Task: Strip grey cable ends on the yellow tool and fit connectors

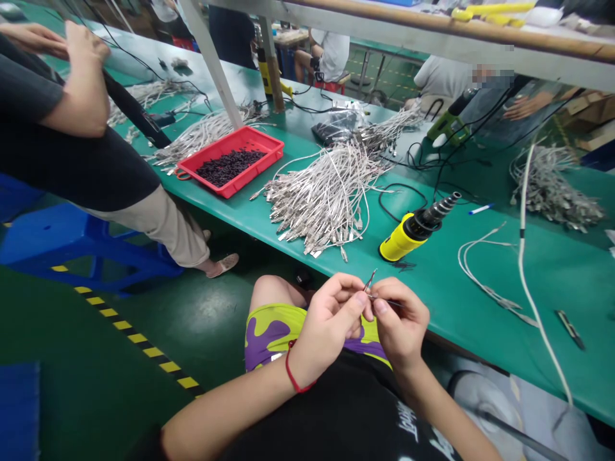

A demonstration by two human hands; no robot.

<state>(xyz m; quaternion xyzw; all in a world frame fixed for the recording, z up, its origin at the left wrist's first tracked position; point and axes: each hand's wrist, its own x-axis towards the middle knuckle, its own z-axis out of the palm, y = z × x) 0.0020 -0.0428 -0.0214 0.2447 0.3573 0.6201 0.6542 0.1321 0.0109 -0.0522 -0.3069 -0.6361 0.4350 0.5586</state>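
My left hand (335,312) and my right hand (402,320) meet above my lap, at the bench's near edge. Between the left thumb and fingers I pinch thin dark wires (370,280), whose ends stick up past the fingertips. My right fingers are closed on the same thin strands, with a dark length trailing to the right; fine detail is too small to make out. Just beyond the hands, a yellow hot-air gun (403,238) stands with its nozzle up. Left of it lies a large heap of white cables (319,198) with metal plugs.
A red tray (232,188) holds small black pieces on the green bench (427,288). To the right lie loose white cables (485,288), a pen (481,209) and a small cutter (570,329). A co-worker (86,141) stands at left near a blue stool (86,240).
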